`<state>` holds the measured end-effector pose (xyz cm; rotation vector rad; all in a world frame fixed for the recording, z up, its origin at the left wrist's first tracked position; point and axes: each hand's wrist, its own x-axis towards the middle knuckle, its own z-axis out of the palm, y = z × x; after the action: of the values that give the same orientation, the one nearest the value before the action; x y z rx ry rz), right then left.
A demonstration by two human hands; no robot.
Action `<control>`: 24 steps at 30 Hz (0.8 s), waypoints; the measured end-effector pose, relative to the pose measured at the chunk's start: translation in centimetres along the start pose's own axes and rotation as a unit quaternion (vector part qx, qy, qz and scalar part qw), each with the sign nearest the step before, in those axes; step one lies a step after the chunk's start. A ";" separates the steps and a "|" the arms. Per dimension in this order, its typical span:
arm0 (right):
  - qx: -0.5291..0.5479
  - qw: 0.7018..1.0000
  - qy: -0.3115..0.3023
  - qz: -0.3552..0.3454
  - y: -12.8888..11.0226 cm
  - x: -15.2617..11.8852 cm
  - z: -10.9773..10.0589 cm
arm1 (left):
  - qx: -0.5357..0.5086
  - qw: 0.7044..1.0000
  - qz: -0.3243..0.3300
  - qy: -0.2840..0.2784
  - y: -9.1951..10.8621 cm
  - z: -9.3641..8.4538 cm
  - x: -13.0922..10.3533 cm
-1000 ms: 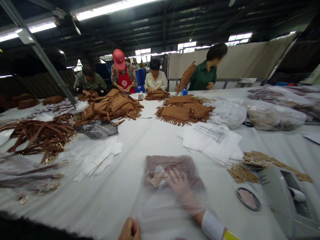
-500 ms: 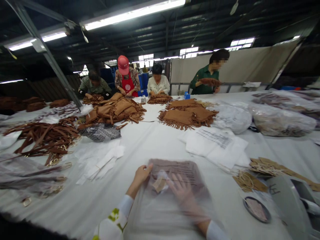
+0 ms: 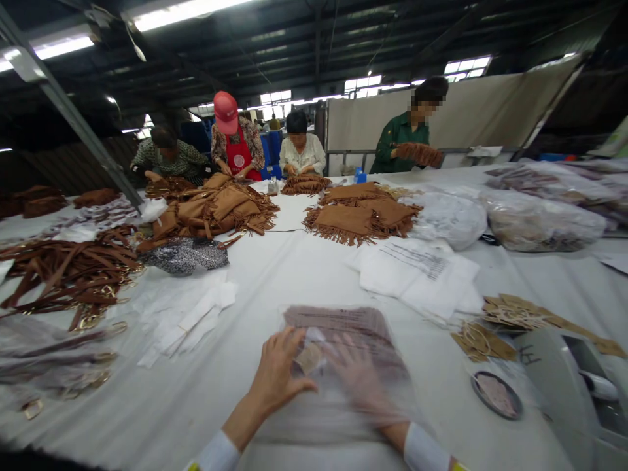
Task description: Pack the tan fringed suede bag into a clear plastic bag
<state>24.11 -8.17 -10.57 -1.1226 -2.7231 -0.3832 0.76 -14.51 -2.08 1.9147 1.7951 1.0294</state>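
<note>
A clear plastic bag [image 3: 343, 366] lies flat on the white table [image 3: 294, 275] in front of me, with a folded brown item [image 3: 343, 324] and a small tan tag inside. My left hand [image 3: 277, 369] presses on the outside of the bag at its left side, fingers on the plastic near the tag. My right hand [image 3: 360, 379] is inside the bag, seen blurred through the plastic, fingers spread flat against the brown item.
Brown straps with gold rings [image 3: 69, 271] lie at left, white paper sheets [image 3: 189, 311] beside them. Printed white bags [image 3: 417, 271] and tan tags [image 3: 515, 314] lie at right, beside a grey machine [image 3: 564, 386]. Fringed brown pieces [image 3: 353, 219] and several seated workers are across the table.
My left hand came up from the table's near edge and now lies flat on the bag. My right hand stays inside the bag. The worker in green lowered a fringed piece.
</note>
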 end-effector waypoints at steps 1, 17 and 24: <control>0.003 1.000 -0.002 -0.001 0.0 0.0 0.0 | 0.074 0.995 0.055 -0.048 0.5 0.1 -2.1; 0.005 1.000 0.014 -0.008 0.4 -0.4 0.5 | 0.129 0.981 0.105 0.096 -5.2 1.9 -15.0; 0.028 0.999 -0.010 0.016 -0.5 0.2 0.6 | -0.001 0.994 0.084 -0.063 2.7 0.1 -5.8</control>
<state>23.55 -8.25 -11.13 -1.1591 -2.7122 -0.2913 3.05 -20.43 -1.98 2.1082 1.5866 0.9387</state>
